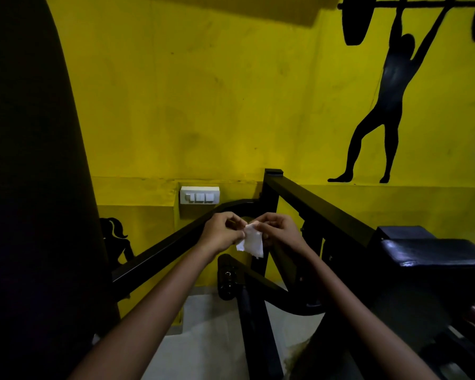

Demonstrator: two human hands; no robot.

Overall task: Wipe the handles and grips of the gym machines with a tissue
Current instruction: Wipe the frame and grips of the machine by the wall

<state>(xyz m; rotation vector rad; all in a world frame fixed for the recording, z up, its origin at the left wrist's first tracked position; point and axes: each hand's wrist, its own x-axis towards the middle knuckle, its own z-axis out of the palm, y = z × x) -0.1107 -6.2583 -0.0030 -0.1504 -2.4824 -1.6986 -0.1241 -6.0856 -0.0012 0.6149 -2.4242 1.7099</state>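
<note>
Left hand [221, 233] and right hand [279, 229] both pinch the small crumpled white tissue [251, 242]; recommend folding a clean face outward before wiping the black metal frame bar [159, 256].

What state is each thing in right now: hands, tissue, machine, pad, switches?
Left hand: pinching the tissue.
Right hand: pinching the tissue.
Tissue: crumpled, hanging between both hands, off the machine.
Machine frame: untouched.
Black pad: unoccupied.
Wall switches: position unclear.
</note>
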